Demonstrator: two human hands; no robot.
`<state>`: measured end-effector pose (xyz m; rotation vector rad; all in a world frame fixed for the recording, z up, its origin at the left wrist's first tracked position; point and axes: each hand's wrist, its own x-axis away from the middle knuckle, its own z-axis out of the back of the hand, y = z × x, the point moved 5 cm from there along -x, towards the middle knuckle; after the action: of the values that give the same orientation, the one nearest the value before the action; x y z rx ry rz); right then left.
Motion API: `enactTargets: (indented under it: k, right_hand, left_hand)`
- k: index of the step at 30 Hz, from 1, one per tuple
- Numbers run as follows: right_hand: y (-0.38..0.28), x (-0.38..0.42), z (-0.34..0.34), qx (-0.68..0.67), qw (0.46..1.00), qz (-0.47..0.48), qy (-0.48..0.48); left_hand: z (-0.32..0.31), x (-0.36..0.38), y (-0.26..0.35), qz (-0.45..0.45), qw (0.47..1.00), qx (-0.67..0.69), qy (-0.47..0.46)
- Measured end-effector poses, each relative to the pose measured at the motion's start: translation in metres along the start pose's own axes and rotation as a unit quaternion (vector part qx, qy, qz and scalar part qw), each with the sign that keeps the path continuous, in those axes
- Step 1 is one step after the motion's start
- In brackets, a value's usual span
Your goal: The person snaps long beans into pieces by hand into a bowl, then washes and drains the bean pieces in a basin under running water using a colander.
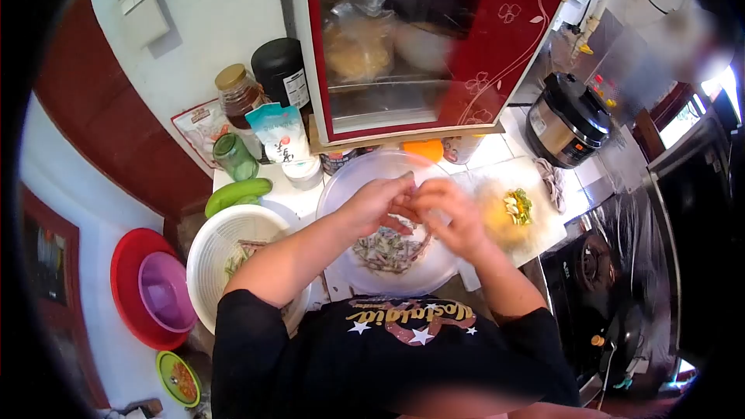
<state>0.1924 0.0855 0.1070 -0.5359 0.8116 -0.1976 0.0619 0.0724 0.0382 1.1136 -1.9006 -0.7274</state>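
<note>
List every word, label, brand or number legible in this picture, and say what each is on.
"Nostalgia", in gold script on the black T-shirt; the smaller line beneath is unreadable.
Too small or blurred to read: the print on the teal-and-white plastic bag, the white label on the black round jar, the red-and-white packet, and the panel of the black-and-steel electric cooker.

- I see an electric cooker (570, 120) on the worktop (587, 174).
- I spot a purple basin (166, 292) inside a red basin (124, 289).
- I see a black tub (278, 70).
</note>
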Motion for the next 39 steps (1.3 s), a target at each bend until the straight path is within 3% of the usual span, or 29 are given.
enactTargets:
  k: [2, 5, 6, 7, 8, 10, 11, 13, 17, 20, 22, 26, 29, 30, 33, 35, 37, 39]
  right_hand:
    - [-0.004, 0.01, -0.013, 0.032, 0.999, 0.017, -0.021]
    - [0.014, 0.028, -0.016, -0.001, 0.997, -0.024, -0.08]
    - [0.05, 0.042, -0.013, -0.141, 0.965, -0.212, -0.059]
    - [0.079, 0.058, -0.018, -0.272, 0.879, -0.389, -0.034]
    - [0.089, 0.06, -0.02, -0.274, 0.877, -0.393, -0.033]
    - [0.107, 0.057, -0.024, -0.424, 0.803, -0.419, 0.014]
    - [0.11, 0.05, -0.024, -0.424, 0.802, -0.421, 0.018]
    - [0.111, 0.036, -0.027, -0.562, 0.731, -0.369, 0.116]
    - [0.106, 0.02, -0.031, -0.574, 0.747, -0.301, 0.15]
    - [0.106, 0.025, -0.037, -0.581, 0.734, -0.301, 0.183]
    - [0.102, 0.031, -0.043, -0.595, 0.71, -0.292, 0.237]
    - [0.095, 0.042, -0.062, -0.614, 0.672, -0.296, 0.289]
    - [0.091, 0.044, -0.06, -0.597, 0.686, -0.295, 0.293]
    - [0.093, 0.044, -0.051, -0.57, 0.712, -0.282, 0.299]
    - [0.095, 0.041, -0.026, -0.575, 0.703, -0.285, 0.305]
    - [0.104, 0.045, -0.016, -0.563, 0.708, -0.287, 0.316]
    - [0.107, 0.042, -0.024, -0.592, 0.706, -0.318, 0.225]
    - [0.102, 0.033, -0.036, -0.579, 0.708, -0.349, 0.201]
  left_hand:
    - [0.014, -0.014, -0.01, -0.089, 0.996, -0.012, 0.029]
    - [0.011, -0.003, -0.013, -0.044, 0.997, -0.042, 0.055]
    - [0.006, 0.003, -0.011, -0.038, 0.997, -0.058, 0.046]
    - [0.009, 0.003, -0.014, -0.035, 0.997, -0.055, 0.046]
    - [0.01, 0.004, -0.017, -0.034, 0.995, -0.091, 0.033]
    - [0.008, 0.003, -0.025, -0.025, 0.991, -0.131, 0.004]
    - [0.006, 0.004, -0.025, -0.021, 0.991, -0.132, 0.001]
    - [0.005, 0.011, -0.023, -0.017, 0.989, -0.14, 0.04]
    - [0.03, 0.007, -0.03, -0.033, 0.994, -0.071, 0.071]
    - [0.038, 0.008, -0.024, -0.105, 0.99, -0.011, 0.096]
    - [0.042, 0.007, -0.018, -0.168, 0.975, 0.062, 0.131]
    - [0.053, -0.001, -0.02, -0.202, 0.957, 0.137, 0.156]
    - [0.066, -0.005, -0.017, -0.213, 0.947, 0.061, 0.234]
    - [0.075, -0.002, -0.011, -0.231, 0.935, 0.023, 0.267]
    - [0.097, 0.016, 0.012, -0.254, 0.915, -0.001, 0.313]
    - [0.112, 0.023, 0.023, -0.309, 0.913, 0.028, 0.264]
    - [0.094, 0.026, 0.032, -0.271, 0.934, 0.01, 0.232]
    - [0.056, 0.014, 0.029, -0.189, 0.939, -0.238, 0.163]
